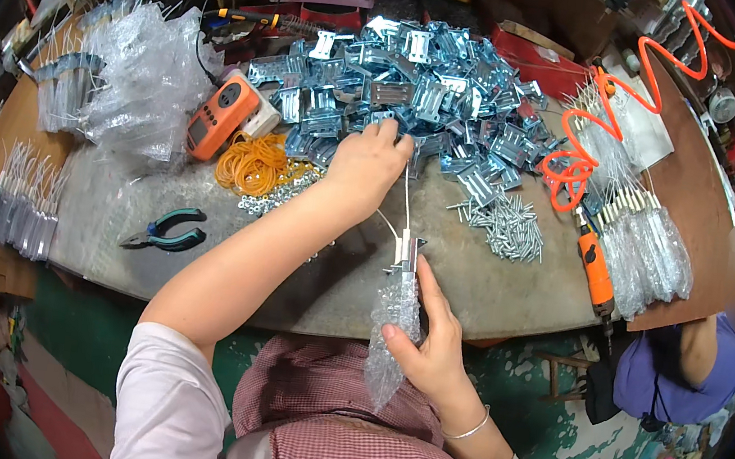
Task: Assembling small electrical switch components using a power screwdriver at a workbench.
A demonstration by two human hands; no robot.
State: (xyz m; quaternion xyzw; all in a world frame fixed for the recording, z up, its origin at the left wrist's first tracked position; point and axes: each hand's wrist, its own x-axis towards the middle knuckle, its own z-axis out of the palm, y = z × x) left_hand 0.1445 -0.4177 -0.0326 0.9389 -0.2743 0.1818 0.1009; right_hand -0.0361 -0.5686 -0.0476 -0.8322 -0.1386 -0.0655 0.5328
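My left hand (pixel 370 165) reaches to the near edge of a heap of shiny bluish metal brackets (pixel 433 92). Its fingers are bent down among them, and whatever the hidden fingertips grip cannot be made out. In front of my body, my right hand (pixel 431 346) is closed around a bubble-wrapped part (pixel 396 310). A metal bracket (pixel 411 257) sits at the top of this part, and two thin white wires (pixel 407 202) rise from it, one passing close by my left hand.
Loose screws (pixel 513 228), small nuts (pixel 276 196), yellow rubber bands (pixel 252 165) and pliers (pixel 166 231) lie on the worktable (pixel 107 209). An orange meter (pixel 221 118) leans near wrapped parts (pixel 146 68). At right are an orange screwdriver (pixel 596 269), its coiled hose (pixel 574 162) and a seated person (pixel 687 366).
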